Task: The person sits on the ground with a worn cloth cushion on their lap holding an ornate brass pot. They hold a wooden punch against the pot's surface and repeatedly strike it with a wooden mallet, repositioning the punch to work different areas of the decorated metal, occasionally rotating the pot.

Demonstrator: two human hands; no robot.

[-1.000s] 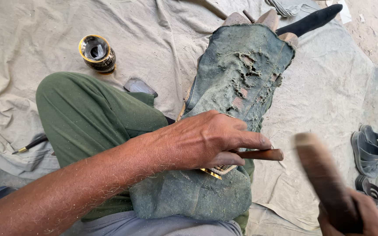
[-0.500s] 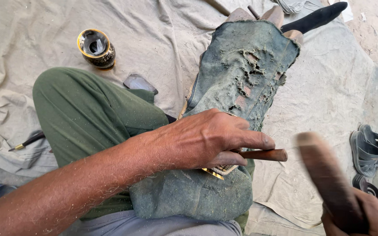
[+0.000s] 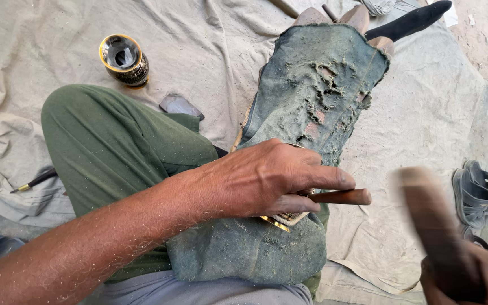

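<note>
Left hand [image 3: 272, 178] with fingers closed around a smooth brown wooden-handled tool [image 3: 340, 197], pressed onto a small gold-edged piece [image 3: 283, 219] mostly hidden beneath it, on a worn, torn grey-green cloth [image 3: 312, 96] draped over the lap. Right hand [image 3: 464, 277], partly cut off at the frame's corner, grips a motion-blurred brown wooden mallet [image 3: 427, 212]. A black-and-gold patterned vase [image 3: 123, 59] stands on the creased beige sheet [image 3: 199, 39]; grey sandals [image 3: 475, 192] lie at the right edge.

Bare, hairy forearm [image 3: 114, 237]; green trousers [image 3: 114, 147]; grey shirt hem [image 3: 199, 291]; no sleeves.

floor-level craft workshop: spread ground cloth [image 3: 210, 51], worn lap pad [image 3: 312, 90], sandals [image 3: 475, 189].
</note>
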